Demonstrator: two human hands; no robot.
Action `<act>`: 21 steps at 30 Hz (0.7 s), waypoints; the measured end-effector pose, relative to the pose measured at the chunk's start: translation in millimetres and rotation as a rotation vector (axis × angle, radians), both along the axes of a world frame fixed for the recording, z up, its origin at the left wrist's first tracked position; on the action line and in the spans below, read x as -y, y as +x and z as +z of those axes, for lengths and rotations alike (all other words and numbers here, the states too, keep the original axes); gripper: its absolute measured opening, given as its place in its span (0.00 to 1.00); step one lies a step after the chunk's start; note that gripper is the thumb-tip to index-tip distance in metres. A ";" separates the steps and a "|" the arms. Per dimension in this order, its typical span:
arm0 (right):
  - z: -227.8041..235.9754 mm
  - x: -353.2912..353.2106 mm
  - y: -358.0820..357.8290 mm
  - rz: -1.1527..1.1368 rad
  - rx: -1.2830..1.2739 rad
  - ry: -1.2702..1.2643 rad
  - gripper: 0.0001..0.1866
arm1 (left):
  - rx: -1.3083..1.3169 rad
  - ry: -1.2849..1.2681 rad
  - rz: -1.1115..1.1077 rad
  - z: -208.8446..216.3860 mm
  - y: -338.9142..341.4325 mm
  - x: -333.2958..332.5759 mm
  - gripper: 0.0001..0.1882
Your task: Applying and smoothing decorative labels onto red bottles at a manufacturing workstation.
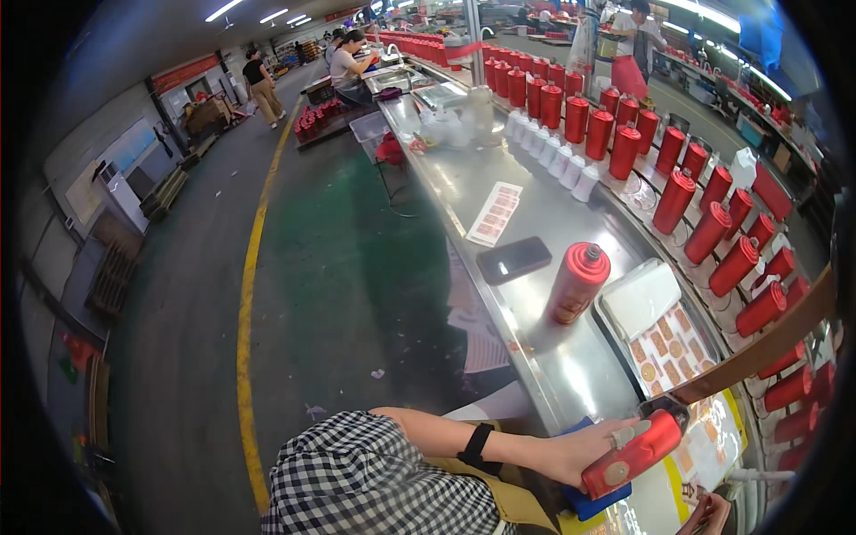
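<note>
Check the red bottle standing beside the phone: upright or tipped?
Upright: the red bottle stands base-down on the metal bench, its top facing up.

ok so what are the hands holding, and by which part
The left hand holds a red bottle by the side of its body. The right hand is only partly in view; whether it holds anything cannot be told.

Worktop: smooth metal, glossy. Phone near its left edge: glossy dark face. Standing bottle: smooth, glossy. Label sheet: paper. White bottles along right edge: plastic-looking. Held bottle: glossy. Checked sleeve: matt cloth.
</note>
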State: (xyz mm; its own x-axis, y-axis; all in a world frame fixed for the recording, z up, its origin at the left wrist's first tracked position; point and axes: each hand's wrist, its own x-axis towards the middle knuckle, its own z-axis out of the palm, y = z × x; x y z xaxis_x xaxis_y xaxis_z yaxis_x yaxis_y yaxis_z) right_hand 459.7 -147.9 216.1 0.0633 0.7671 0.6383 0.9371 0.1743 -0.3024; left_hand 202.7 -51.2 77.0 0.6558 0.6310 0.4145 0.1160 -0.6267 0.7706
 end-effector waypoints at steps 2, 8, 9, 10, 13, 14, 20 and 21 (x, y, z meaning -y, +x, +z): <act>0.7 -0.6 0.9 -0.016 -0.005 -0.019 0.03 | 0.227 -0.096 -0.054 13.1 -1.7 -0.7 0.42; 8.5 -5.2 -9.2 -0.023 -0.014 -0.021 0.03 | 0.331 -0.274 -0.101 27.0 -11.4 1.6 0.47; 10.3 -5.6 -11.1 -0.016 0.000 -0.014 0.03 | 0.332 -0.280 -0.103 23.1 -11.1 0.5 0.47; 12.2 -6.1 -13.2 -0.010 0.014 -0.007 0.04 | 0.307 -0.202 -0.092 16.9 -10.0 -2.1 0.48; 17.8 -7.0 -21.7 -0.024 0.046 -0.014 0.03 | 0.277 -0.107 -0.048 12.9 -8.4 -2.1 0.50; 17.8 -7.0 -22.2 -0.025 0.047 -0.017 0.03 | 0.270 -0.082 -0.019 15.5 -9.2 -2.7 0.50; 17.5 -9.4 -22.3 -0.039 0.044 -0.038 0.03 | 0.319 -0.188 -0.076 27.5 -17.4 -2.4 0.49; 19.0 -10.8 -23.1 -0.033 0.038 -0.039 0.04 | 0.319 -0.190 -0.074 29.3 -18.3 -2.8 0.49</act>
